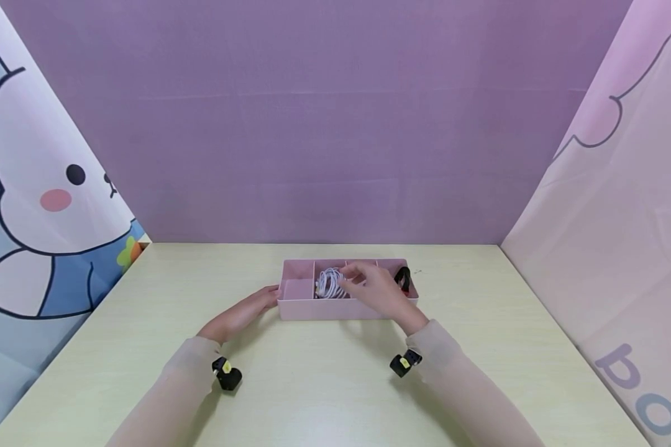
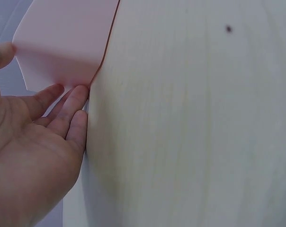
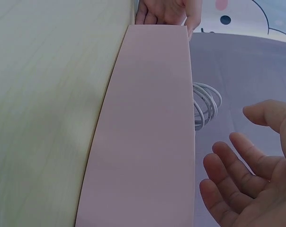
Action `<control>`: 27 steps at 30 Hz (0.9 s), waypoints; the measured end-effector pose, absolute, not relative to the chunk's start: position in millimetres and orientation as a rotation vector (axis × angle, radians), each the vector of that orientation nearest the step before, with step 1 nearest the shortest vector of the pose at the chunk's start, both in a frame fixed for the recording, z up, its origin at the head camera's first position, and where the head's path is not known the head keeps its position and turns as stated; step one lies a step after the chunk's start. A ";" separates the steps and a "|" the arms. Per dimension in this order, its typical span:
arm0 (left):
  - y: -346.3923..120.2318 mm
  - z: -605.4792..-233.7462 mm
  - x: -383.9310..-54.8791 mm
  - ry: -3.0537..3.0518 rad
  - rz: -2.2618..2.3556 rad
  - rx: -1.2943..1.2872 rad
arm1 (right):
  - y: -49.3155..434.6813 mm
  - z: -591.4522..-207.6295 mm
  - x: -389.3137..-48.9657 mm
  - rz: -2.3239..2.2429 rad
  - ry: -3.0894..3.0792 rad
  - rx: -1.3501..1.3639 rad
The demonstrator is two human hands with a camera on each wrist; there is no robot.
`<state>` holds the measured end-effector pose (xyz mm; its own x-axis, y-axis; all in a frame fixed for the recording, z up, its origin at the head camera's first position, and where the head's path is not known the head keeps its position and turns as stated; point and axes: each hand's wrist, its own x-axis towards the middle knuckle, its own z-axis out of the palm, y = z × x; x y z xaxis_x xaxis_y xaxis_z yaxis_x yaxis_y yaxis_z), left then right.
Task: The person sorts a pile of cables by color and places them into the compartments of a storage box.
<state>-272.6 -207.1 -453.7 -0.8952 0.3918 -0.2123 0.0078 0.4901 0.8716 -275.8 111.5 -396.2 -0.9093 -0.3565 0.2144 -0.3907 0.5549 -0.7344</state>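
A pink divided box (image 1: 327, 310) stands on the table. My left hand (image 1: 251, 308) is at its left end; in the left wrist view the fingertips (image 2: 77, 94) touch the end wall, with the thumb up by the rim. One compartment holds a coiled white cable (image 1: 328, 284), which sticks up above the rim in the right wrist view. Over the compartments just right of that cable is my right hand (image 1: 377, 288), fingers loosely bent and thumb apart, with nothing between them. A black item (image 1: 404, 277) sits in the rightmost compartment, partly hidden by this hand.
The pale wooden table (image 1: 313, 385) ends at a purple backdrop (image 1: 324, 136). Printed cloths hang on both sides, the left one with a cartoon animal (image 1: 50, 161). The leftmost compartment (image 1: 298, 287) shows a bare floor. A small black camera (image 1: 227, 375) is on each wrist.
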 end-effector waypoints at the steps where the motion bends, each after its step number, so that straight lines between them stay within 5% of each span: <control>1: -207.0 -453.5 -272.5 2.358 1.375 0.331 | 112.2 -396.1 -275.2 1.305 -2.734 0.655; 27: -205.5 -452.8 -270.7 2.346 1.410 0.298 | 131.4 -401.0 -258.1 1.259 -2.705 0.713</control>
